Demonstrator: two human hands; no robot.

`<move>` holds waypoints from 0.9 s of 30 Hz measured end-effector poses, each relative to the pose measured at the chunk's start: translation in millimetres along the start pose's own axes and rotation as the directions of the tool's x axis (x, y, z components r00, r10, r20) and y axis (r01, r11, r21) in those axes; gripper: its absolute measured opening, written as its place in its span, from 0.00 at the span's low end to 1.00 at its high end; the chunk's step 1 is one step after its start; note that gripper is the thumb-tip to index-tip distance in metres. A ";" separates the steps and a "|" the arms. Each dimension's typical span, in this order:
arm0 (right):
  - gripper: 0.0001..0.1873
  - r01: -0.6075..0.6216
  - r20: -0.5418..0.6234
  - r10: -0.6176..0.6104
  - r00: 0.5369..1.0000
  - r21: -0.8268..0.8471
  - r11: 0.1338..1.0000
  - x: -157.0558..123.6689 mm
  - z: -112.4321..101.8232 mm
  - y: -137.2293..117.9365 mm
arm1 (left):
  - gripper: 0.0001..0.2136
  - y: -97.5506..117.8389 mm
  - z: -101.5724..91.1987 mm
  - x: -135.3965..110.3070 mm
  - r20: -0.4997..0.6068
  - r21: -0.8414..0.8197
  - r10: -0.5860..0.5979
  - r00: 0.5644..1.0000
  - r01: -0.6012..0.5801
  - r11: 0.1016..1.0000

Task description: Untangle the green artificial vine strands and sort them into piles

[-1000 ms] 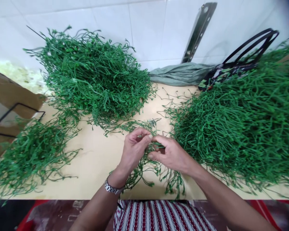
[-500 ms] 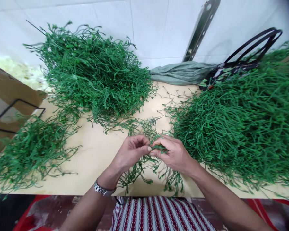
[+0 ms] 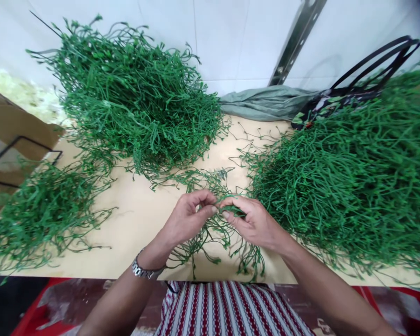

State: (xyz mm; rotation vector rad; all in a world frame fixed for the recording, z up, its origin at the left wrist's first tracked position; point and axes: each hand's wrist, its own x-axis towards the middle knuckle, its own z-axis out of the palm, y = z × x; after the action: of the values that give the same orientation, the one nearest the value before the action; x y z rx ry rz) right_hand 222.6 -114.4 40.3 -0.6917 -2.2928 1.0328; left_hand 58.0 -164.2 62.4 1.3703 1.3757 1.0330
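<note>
While both hands are pinching at the table's near edge, the left hand (image 3: 187, 219) and right hand (image 3: 252, 221) are sitting slightly higher in view than half a second ago, fingertips now meeting over the green sprig (image 3: 213, 235); the wristwatch (image 3: 143, 270) is showing further left and the striped cloth (image 3: 227, 308) is filling more of the bottom. Left thumb and forefinger are closing on the sprig's stems; right fingers are curling shut around its upper part, strands trailing toward the table (image 3: 140, 228) edge. Heaps are unchanged: back-left pile (image 3: 133, 102), right pile (image 3: 346, 177), small left pile (image 3: 42, 210). Exact grip point is being hidden between the fingertips; the right pile and the cardboard box (image 3: 10, 135) are being cut off by the frame, and the black handles (image 3: 374, 65) are partly buried
</note>
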 end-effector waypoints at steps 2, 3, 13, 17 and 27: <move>0.06 -0.016 0.000 0.016 1.000 0.003 1.000 -0.5 0.1 -0.1 | 0.03 -0.7 -1.0 -0.5 0.015 -0.046 -0.012 1.000 0.013 0.999; 0.06 -0.020 0.005 0.020 1.000 -0.003 1.000 -0.6 -0.1 -0.5 | 0.03 -0.6 -1.4 -1.0 0.025 -0.055 -0.014 1.000 0.015 0.998; 0.05 0.217 0.032 -0.215 0.976 -0.190 0.957 -1.3 3.0 -0.6 | 0.06 4.6 -9.2 -4.6 0.183 0.230 -0.064 0.981 0.020 0.973; 0.04 0.234 0.091 -0.220 0.971 -0.198 0.952 -1.6 0.6 -3.1 | 0.10 3.3 -11.3 -6.1 0.283 0.313 -0.073 0.956 -0.020 0.950; 0.09 0.236 0.246 -0.229 0.942 0.000 0.972 3.3 -4.7 0.1 | 0.13 1.2 -8.2 -6.0 0.399 0.283 -0.008 0.917 -0.115 0.952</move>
State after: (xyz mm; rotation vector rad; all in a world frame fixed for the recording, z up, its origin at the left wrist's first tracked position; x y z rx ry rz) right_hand 223.2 -109.9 43.7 -0.3049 -2.5312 1.0202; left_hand 50.2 -169.8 65.7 1.7410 1.2229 0.5431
